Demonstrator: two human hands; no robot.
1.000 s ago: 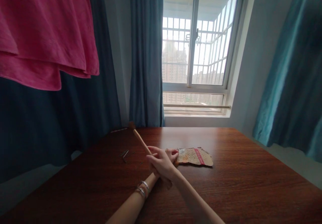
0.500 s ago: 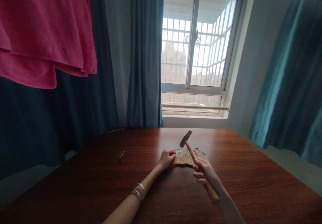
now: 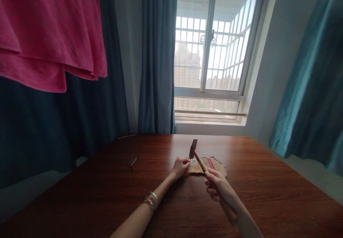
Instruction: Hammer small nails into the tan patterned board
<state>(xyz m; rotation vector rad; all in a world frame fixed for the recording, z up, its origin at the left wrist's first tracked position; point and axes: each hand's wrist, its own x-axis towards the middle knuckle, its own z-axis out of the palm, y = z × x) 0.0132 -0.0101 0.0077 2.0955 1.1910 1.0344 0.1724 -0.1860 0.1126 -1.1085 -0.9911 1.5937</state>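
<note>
My right hand (image 3: 215,185) is wrapped round the wooden handle of a hammer (image 3: 200,162), whose dark metal head is low over the fingertips of my left hand (image 3: 180,167). The left fingers are pinched on a thin nail (image 3: 190,160), mostly hidden by the fingers and the hammer head. Beneath the hammer lies a flat, speckled board (image 3: 218,166) with rough edges, small dark holes and a pinkish-red stripe. My left hand rests at its left end.
Several thin metal pieces (image 3: 133,164) lie left of my hands on the brown wooden table (image 3: 96,195). Beyond the far edge are a barred window (image 3: 209,59) and blue curtains (image 3: 157,59). A pink cloth (image 3: 53,38) hangs at the upper left.
The hammer head has swung down and left, from above the board to right over my left fingertips. My left hand keeps its pinch at the board's left end. The view has shifted slightly.
</note>
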